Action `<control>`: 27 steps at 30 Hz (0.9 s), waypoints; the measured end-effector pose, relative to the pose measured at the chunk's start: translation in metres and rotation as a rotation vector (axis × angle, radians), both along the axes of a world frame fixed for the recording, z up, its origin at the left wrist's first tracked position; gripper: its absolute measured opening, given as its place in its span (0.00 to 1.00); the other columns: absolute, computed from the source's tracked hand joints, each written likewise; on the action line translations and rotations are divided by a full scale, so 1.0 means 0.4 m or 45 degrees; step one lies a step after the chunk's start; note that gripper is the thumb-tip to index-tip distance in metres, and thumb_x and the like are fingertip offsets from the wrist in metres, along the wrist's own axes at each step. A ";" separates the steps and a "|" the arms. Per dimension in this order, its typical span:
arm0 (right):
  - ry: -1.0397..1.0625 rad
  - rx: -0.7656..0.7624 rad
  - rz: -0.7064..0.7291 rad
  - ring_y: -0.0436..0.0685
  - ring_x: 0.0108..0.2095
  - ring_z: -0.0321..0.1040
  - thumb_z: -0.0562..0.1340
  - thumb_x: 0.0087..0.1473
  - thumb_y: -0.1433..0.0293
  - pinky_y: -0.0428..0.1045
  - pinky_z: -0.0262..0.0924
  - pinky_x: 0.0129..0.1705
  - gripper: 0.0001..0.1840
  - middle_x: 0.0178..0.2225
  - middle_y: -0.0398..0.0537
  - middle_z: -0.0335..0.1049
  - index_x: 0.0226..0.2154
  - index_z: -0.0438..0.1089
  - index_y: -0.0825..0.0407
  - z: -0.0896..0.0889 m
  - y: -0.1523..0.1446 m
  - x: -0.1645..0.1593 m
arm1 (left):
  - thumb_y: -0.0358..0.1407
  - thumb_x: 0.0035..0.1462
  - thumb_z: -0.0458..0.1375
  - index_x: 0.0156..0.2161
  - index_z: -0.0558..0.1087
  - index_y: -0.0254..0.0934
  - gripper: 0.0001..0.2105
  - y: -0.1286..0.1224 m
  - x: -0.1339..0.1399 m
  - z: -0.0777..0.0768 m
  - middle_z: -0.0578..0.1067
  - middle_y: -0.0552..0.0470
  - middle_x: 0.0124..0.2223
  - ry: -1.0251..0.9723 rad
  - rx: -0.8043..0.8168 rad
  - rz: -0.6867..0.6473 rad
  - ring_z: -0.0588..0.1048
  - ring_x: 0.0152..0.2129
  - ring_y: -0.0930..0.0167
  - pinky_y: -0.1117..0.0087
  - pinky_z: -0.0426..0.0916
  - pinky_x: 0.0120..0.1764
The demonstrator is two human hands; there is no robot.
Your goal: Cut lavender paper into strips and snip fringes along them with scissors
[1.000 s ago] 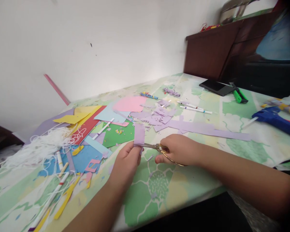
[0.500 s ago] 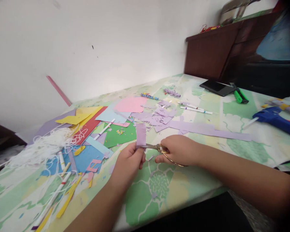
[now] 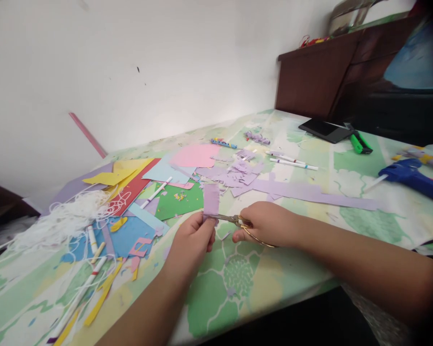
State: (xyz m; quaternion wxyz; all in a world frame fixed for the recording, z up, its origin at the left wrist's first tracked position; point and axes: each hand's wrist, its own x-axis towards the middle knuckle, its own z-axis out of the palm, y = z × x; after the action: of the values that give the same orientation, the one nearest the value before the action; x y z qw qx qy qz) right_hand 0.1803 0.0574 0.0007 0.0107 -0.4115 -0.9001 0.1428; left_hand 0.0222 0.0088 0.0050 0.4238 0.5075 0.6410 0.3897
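My left hand pinches the lower end of a small purple paper strip, which stands up from the fingers. In my right hand is a pair of scissors with gold handles, its fingers closed round the loops. The blades reach left across the strip just above my left thumb; how far apart they are is too small to tell. Behind the hands lie fringed purple paper scraps and a long purple paper strip.
A tangle of white string, coloured paper sheets and several markers cover the left side. To the right are a blue glue gun, a green cutter and a black phone. A white wall rises behind the table.
The scissor handles have drawn slightly closer together, and the blades have shifted a little at the purple strip. Both hands stay nearly in place.
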 end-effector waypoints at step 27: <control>0.031 -0.008 -0.058 0.49 0.17 0.54 0.41 0.36 0.43 0.44 0.41 0.17 0.34 0.18 0.47 0.63 0.20 0.65 0.53 0.004 0.001 0.007 | 0.39 0.46 0.48 0.22 0.62 0.36 0.09 0.007 -0.010 -0.026 0.55 0.61 0.12 -0.207 0.152 0.009 0.53 0.11 0.80 0.77 0.47 0.16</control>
State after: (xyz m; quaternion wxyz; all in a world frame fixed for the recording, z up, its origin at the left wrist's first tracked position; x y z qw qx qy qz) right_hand 0.1831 0.0576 0.0023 0.0236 -0.4300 -0.8899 0.1504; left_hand 0.0181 0.0115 -0.0052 0.4422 0.4964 0.5820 0.4684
